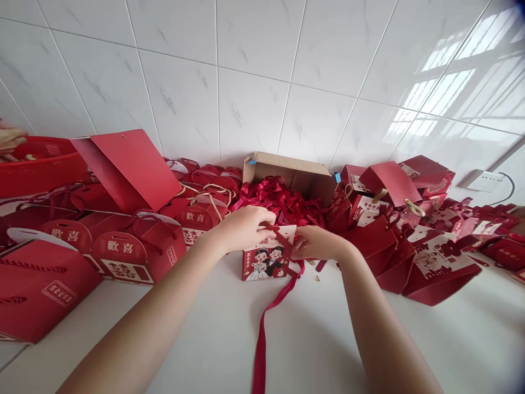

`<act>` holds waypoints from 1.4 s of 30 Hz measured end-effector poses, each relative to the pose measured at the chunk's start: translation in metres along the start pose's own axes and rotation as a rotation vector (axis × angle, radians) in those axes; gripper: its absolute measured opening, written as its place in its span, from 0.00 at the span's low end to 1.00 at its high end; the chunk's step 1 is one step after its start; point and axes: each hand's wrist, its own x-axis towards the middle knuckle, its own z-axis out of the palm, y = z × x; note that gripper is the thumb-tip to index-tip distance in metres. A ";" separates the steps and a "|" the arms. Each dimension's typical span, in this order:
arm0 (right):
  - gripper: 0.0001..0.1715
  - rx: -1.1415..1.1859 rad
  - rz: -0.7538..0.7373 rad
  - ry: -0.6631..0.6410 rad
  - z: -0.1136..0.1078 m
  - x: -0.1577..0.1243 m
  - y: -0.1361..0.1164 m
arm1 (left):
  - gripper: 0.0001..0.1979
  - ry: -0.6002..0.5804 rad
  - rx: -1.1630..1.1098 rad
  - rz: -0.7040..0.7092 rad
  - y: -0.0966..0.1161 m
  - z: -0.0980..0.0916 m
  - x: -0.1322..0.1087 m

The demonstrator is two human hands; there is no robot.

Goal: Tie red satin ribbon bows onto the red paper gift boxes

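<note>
A small red and white gift box (266,261) with a cartoon bride and groom stands on the white counter (311,334) in the middle. A red ribbon (266,323) crosses its top and trails down toward me. My left hand (243,227) is closed, pinching the ribbon over the box's top. My right hand (314,243) is closed on the ribbon at the box's right edge.
Behind the box an open cardboard carton (287,171) spills red ribbons (283,200). Red handled gift boxes (127,254) crowd the left; red paper bags (426,257) lie heaped on the right. A red basket (39,164) sits far left, a wall socket (484,180) far right.
</note>
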 end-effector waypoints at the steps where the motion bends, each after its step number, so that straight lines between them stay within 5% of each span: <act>1: 0.09 -0.048 0.028 -0.028 -0.002 0.000 -0.001 | 0.10 -0.004 0.000 -0.002 0.000 0.000 0.000; 7: 0.01 -0.117 0.137 -0.111 -0.032 -0.013 -0.007 | 0.09 -0.006 0.004 0.008 -0.004 -0.001 0.000; 15: 0.13 0.331 -0.084 0.345 -0.028 -0.017 -0.033 | 0.06 -0.052 -0.056 0.028 0.001 0.002 0.000; 19: 0.18 0.530 -0.222 0.565 -0.011 -0.010 -0.043 | 0.07 0.097 -0.023 0.109 0.009 -0.010 -0.005; 25: 0.17 0.480 -0.357 0.779 -0.002 -0.025 -0.068 | 0.11 0.455 0.202 0.367 0.035 -0.035 -0.033; 29: 0.20 0.484 -0.428 0.800 -0.003 -0.035 -0.080 | 0.14 0.511 0.380 0.518 0.049 -0.037 -0.044; 32: 0.12 0.381 -0.457 0.795 -0.005 -0.040 -0.082 | 0.15 0.500 0.411 0.545 0.051 -0.034 -0.044; 34: 0.03 0.365 -0.433 0.691 -0.006 -0.043 -0.082 | 0.15 0.495 0.423 0.551 0.050 -0.033 -0.041; 38: 0.17 0.448 -0.413 0.392 -0.009 -0.048 -0.080 | 0.16 0.487 0.463 0.543 0.046 -0.032 -0.038; 42: 0.18 0.380 -0.467 0.337 -0.010 -0.046 -0.078 | 0.15 0.494 0.460 0.547 0.045 -0.032 -0.037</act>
